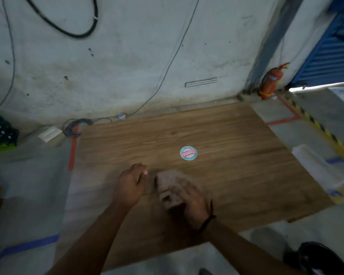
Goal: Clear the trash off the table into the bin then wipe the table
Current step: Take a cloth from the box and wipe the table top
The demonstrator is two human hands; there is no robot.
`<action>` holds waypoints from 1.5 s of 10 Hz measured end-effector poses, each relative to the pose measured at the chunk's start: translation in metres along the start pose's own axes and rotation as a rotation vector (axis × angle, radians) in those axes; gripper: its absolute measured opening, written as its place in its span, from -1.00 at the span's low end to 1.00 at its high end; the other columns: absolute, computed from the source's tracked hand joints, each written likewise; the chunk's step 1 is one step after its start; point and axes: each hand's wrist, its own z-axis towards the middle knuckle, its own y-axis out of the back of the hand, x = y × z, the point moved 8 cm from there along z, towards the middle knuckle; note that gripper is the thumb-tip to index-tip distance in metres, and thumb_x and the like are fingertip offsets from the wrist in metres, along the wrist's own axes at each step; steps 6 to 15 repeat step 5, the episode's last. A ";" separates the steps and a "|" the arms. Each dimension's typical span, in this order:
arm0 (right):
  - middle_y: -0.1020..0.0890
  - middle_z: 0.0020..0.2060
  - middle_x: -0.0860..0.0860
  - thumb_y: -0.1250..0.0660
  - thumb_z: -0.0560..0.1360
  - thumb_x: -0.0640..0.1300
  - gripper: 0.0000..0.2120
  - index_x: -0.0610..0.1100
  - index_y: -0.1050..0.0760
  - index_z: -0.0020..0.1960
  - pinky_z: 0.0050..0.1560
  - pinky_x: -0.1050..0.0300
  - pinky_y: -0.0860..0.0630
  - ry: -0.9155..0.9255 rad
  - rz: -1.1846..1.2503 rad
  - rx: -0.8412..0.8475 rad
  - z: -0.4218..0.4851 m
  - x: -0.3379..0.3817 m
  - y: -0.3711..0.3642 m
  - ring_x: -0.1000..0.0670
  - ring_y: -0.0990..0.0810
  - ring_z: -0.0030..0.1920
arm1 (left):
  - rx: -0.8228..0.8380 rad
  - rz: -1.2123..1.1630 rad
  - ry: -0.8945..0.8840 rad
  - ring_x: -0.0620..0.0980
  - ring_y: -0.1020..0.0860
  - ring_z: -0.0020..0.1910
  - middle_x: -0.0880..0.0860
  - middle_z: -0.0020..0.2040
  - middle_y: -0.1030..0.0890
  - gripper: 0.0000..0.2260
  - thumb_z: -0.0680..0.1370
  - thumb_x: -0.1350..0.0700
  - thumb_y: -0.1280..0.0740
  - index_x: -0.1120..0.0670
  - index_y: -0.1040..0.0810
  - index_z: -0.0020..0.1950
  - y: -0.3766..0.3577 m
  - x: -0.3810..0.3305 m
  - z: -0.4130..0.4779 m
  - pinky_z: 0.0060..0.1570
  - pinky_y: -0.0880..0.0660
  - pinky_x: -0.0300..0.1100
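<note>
A wooden table [216,135] fills the middle of the head view. On it lies a round teal lid with a red label [188,153], a little beyond my hands. My right hand [195,203] is closed over a crumpled brownish-grey cloth [169,187] that rests on the tabletop near the front edge; both are blurred. My left hand [130,184] lies just left of the cloth, fingers loosely curled and holding nothing, with the thumb tip near the cloth's edge.
A black bin [322,259] stands on the floor at the bottom right. A white translucent container [316,167] sits off the table's right edge. A red fire extinguisher [270,82] leans in the far corner. Cables and a black crate [0,132] line the wall at the left.
</note>
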 end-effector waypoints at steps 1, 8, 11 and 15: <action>-0.26 0.49 0.04 -0.12 0.49 0.00 -0.54 0.18 -0.30 0.39 0.39 -0.18 -0.20 -0.552 -0.336 0.290 -0.010 -0.087 0.035 -0.12 -0.26 0.46 | 0.042 0.061 -0.089 0.10 -0.56 0.19 0.12 0.19 -0.61 -0.50 0.53 -0.12 -0.01 0.11 -0.59 0.19 -0.020 -0.039 0.008 0.20 -0.42 -0.06; -0.34 0.44 -0.13 -0.16 0.55 -0.22 -0.56 -0.07 -0.37 0.42 0.48 -0.05 -0.16 -0.306 0.291 0.530 -0.007 0.035 -0.005 -0.13 -0.26 0.46 | -0.005 0.201 -0.046 0.13 -0.31 0.45 0.16 0.41 -0.43 -0.37 0.50 -0.19 0.13 0.07 -0.47 0.35 -0.010 -0.095 -0.006 0.42 -0.11 0.09; -0.34 0.44 -0.13 -0.16 0.55 -0.22 -0.56 -0.07 -0.37 0.42 0.48 -0.05 -0.16 -0.306 0.291 0.530 -0.007 0.035 -0.005 -0.13 -0.26 0.46 | -0.005 0.201 -0.046 0.13 -0.31 0.45 0.16 0.41 -0.43 -0.37 0.50 -0.19 0.13 0.07 -0.47 0.35 -0.010 -0.095 -0.006 0.42 -0.11 0.09; -0.34 0.44 -0.13 -0.16 0.55 -0.22 -0.56 -0.07 -0.37 0.42 0.48 -0.05 -0.16 -0.306 0.291 0.530 -0.007 0.035 -0.005 -0.13 -0.26 0.46 | -0.005 0.201 -0.046 0.13 -0.31 0.45 0.16 0.41 -0.43 -0.37 0.50 -0.19 0.13 0.07 -0.47 0.35 -0.010 -0.095 -0.006 0.42 -0.11 0.09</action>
